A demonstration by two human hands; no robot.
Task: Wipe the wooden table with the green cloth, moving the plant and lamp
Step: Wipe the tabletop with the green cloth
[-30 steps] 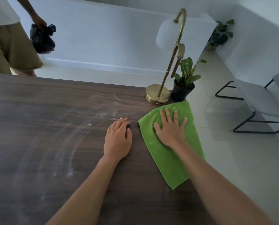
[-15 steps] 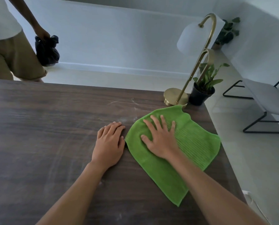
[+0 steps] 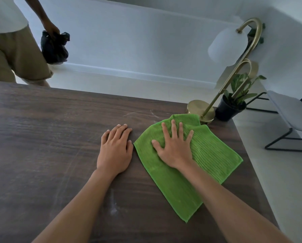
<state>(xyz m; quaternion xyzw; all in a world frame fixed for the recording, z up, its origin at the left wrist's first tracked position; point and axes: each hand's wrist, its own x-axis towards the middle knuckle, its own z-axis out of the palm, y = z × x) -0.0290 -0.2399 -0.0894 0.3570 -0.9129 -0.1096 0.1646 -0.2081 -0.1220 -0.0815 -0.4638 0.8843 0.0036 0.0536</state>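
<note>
Table: the wooden table (image 3: 41,137) was seen filling the near and left of the view, dark-grained, with its right edge running beside pale floor.
Surface marks: faint white streaks (image 3: 141,114) were noted on the wood just far of the hands, and a pale smudge (image 3: 113,206) near the left forearm.
Green cloth: the green cloth (image 3: 208,155) was laid flat on the right part of the table, ribbed, its far corner touching the lamp's base.
Right hand: the right hand (image 3: 174,148) was pressed palm-down on the cloth, fingers spread wide, nothing gripped.
Left hand: the left hand (image 3: 115,148) was rested flat on bare wood just left of the cloth, fingers loosely together, nothing held.
Lamp: the brass lamp (image 3: 201,109) was stood at the far right corner, its curved stem rising to a white shade.
Plant: the plant (image 3: 231,107) in a black pot was placed just right of the lamp base, at the table's corner.
Room: white walls and a pale floor were seen beyond; a grey chair (image 3: 290,111) on a black frame was stood to the right.
Far left: another person (image 3: 15,46) was seen beyond the table, a dark bag (image 3: 54,48) held in one hand.
</note>
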